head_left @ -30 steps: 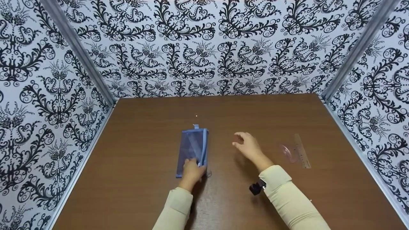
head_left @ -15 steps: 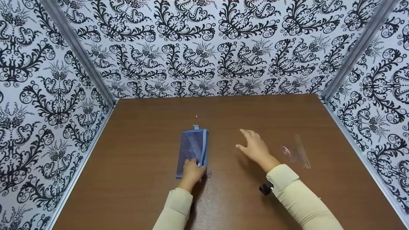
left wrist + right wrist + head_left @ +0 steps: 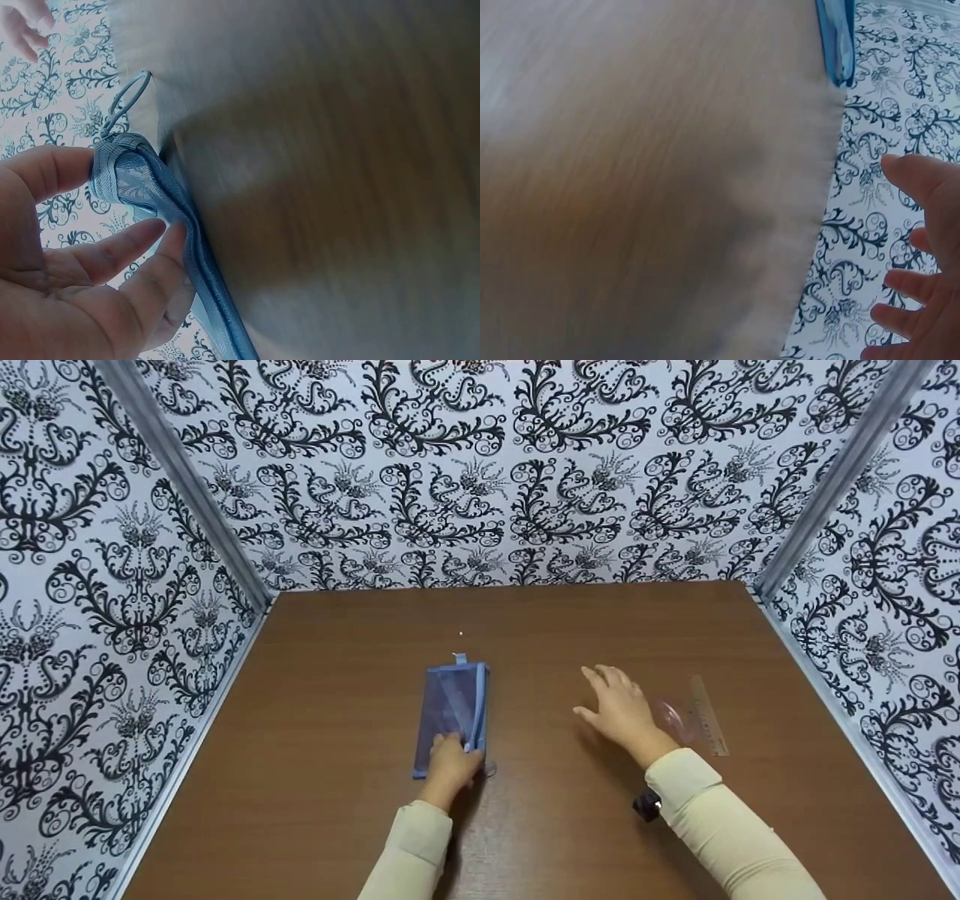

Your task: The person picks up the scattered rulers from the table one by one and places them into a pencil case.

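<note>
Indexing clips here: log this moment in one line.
left hand: holds pouch | right hand: fingers spread, holding nothing | pouch: on table | ruler: on table, beside pink piece

Head view: even, moderate light, mostly clear; the ruler's (image 3: 709, 716) markings too small to read.
Worktop (image 3: 345, 697): faint glare low in the middle, soft shadows beside the sleeves (image 3: 412, 840).
Left wrist view: dim, bluish; wood smeared, pouch (image 3: 127, 176) crisper.
Right wrist view: pale glare upper left, blurred dark shadow lower middle, wallpaper (image 3: 870, 135) sharper.
</note>
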Action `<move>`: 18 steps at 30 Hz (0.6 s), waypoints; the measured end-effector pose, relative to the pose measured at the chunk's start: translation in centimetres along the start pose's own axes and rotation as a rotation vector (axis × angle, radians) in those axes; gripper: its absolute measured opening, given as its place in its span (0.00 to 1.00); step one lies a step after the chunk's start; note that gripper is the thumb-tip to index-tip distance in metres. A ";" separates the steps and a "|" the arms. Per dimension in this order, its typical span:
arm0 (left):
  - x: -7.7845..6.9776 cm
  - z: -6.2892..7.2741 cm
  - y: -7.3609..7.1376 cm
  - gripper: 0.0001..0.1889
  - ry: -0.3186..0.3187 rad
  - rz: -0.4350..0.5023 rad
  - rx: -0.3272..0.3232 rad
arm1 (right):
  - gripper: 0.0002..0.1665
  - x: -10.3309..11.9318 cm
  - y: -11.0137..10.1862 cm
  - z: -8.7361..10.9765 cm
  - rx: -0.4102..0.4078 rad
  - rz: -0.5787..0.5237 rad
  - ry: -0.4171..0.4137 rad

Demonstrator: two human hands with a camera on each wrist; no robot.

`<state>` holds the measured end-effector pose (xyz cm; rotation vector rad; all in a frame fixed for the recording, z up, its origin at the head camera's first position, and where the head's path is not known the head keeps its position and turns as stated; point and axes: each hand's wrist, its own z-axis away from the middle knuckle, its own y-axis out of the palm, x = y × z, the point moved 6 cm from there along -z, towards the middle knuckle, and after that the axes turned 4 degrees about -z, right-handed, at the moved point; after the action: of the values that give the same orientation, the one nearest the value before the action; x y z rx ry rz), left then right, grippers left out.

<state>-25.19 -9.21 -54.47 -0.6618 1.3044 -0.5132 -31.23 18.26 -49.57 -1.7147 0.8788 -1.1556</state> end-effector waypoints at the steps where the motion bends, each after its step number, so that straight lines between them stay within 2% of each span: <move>1: 0.0 0.0 0.0 0.25 0.001 -0.004 0.000 | 0.44 -0.2 0.0 0.1 0.005 0.002 0.005; 6: 0.3 -0.2 0.3 0.26 0.000 -0.007 0.016 | 0.45 -1.3 -0.2 0.6 0.025 0.019 0.032; 18: 0.0 -0.1 0.0 0.23 0.043 -0.049 -0.009 | 0.47 -3.4 -1.2 1.2 0.067 0.008 0.107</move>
<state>-25.27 -9.23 -54.50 -0.6949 1.3339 -0.5643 -31.12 22.00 -49.85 -1.6061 0.9007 -1.2669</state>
